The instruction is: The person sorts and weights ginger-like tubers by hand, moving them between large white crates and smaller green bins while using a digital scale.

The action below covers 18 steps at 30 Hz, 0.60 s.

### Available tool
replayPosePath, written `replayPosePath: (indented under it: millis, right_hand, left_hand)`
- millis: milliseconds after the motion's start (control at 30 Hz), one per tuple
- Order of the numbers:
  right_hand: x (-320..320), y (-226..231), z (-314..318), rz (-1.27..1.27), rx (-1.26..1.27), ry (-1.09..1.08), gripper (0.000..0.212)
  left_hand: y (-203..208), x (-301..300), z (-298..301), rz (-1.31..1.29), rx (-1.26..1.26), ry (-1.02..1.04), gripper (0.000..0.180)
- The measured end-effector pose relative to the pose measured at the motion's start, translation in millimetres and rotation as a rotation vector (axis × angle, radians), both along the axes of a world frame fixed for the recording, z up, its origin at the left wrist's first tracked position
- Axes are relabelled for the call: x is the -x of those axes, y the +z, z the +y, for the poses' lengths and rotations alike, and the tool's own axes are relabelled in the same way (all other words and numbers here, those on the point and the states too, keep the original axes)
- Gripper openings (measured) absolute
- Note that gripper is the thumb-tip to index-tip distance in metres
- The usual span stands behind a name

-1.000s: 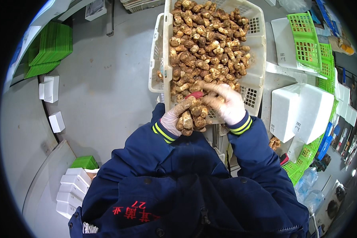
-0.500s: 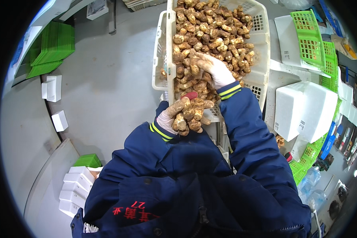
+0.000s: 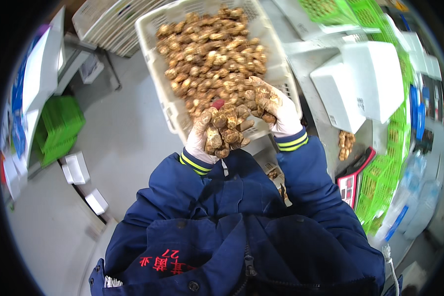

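Observation:
My left hand, in a stained white glove, is wrapped round a cluster of brown mushrooms with thick pale stems. Something dark red shows at its fingertips. A smaller bunch of mushrooms sits in my right hand, also gloved, its fingers curled over them. The two bunches are close together, above the near edge of a white plastic crate. Inside that crate lies a large heap of the same mushrooms. Part of the near wall is hidden behind my hands.
White foam boxes stand on the table at right, beside a few loose mushrooms. Nearer are a red-and-black device and green baskets. At left are stacked green crates; white crates stand at the far left.
My right hand has come out of the heap with mushrooms in it and moved right and nearer. The view has turned, bringing more of the right-hand table into sight. My left hand keeps its bunch.

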State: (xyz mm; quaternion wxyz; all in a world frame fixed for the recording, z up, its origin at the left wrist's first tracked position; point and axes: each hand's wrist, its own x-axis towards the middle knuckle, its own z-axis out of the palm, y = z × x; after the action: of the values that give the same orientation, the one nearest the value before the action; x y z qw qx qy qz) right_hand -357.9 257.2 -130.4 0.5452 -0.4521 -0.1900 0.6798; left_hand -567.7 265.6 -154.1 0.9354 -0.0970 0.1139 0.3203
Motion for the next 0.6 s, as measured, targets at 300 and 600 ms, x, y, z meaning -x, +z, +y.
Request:
replayPosePath:
  millis: [300, 600]
  right_hand:
    - [-82.6, 48.7, -127.5, 0.282, -0.404, -0.386, 0.060]
    - [-202.8, 142.0, -320.8, -0.046, -0.363, -0.969, 0.059]
  left_hand:
    - [45.9, -129.0, -41.3, -0.116, -0.057, -0.336, 0.048]
    - [119.6, -325.5, -147.7, -0.109, -0.314, -0.703, 0.049]
